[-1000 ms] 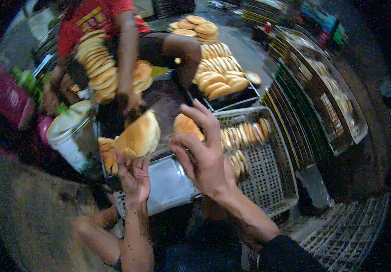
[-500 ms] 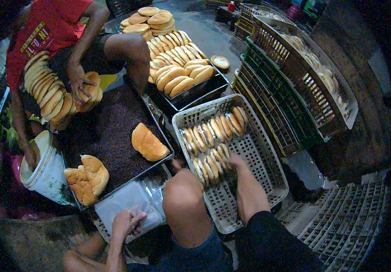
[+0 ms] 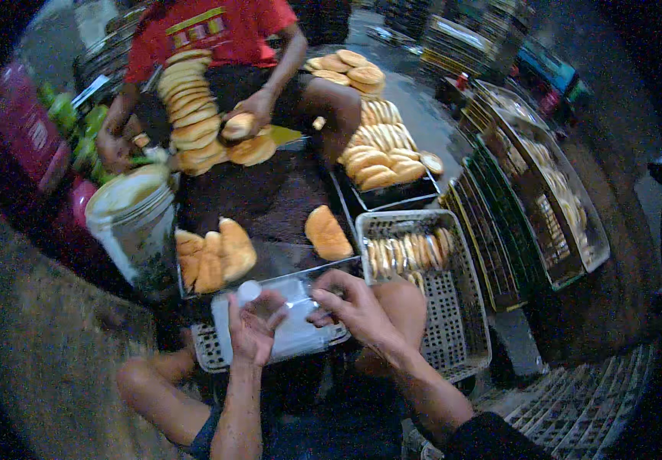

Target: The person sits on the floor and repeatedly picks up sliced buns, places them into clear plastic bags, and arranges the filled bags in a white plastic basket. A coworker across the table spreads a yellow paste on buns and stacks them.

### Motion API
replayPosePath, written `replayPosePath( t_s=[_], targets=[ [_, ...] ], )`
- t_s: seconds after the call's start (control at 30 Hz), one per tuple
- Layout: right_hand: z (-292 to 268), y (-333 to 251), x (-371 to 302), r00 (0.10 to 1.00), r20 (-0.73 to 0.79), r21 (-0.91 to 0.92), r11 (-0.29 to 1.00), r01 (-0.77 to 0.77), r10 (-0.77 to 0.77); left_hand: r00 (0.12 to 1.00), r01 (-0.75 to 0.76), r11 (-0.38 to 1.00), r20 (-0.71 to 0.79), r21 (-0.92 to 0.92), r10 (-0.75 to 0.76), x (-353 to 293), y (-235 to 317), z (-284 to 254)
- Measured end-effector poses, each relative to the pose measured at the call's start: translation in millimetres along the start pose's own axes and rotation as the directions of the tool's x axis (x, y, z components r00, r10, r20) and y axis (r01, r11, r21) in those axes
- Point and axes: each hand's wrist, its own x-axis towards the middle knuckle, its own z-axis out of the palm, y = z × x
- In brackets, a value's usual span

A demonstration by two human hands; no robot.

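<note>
My left hand is turned palm up over a stack of clear plastic bags, its fingers apart. A small round white thing shows at its fingertips; I cannot tell whether the hand touches it. My right hand hovers over the stack's right side, fingers loosely bent and apart, nothing visible in them. Beyond the bags, a tray of dark brown crumbs carries split buns at its near left and a single bun at its near right.
Bagged buns lie in rows in a grey crate to my right. Opposite sits a person in a red shirt, handling stacked buns beside a white bucket. A bun-filled box stands behind the crate; stacked crates rise farther right.
My right hand has left the bagged buns in the crate and come over the plastic bags. My left hand has turned palm up. The view has swung left; the other person now handles a bun.
</note>
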Motion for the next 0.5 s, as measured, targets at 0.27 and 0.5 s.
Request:
replayPosePath(
  t_s=[0.27,0.5],
  targets=[
    [54,67,91,0.944,0.066,-0.342,0.882,0.325,-0.322,0.281,-0.126,0.133,-0.094,0.983,0.955,23,111,-16],
    [109,127,194,0.888,0.284,-0.914,0.178,0.364,-0.362,0.454,-0.568,0.705,-0.553,0.424,0.698,27,137,-94]
  ],
)
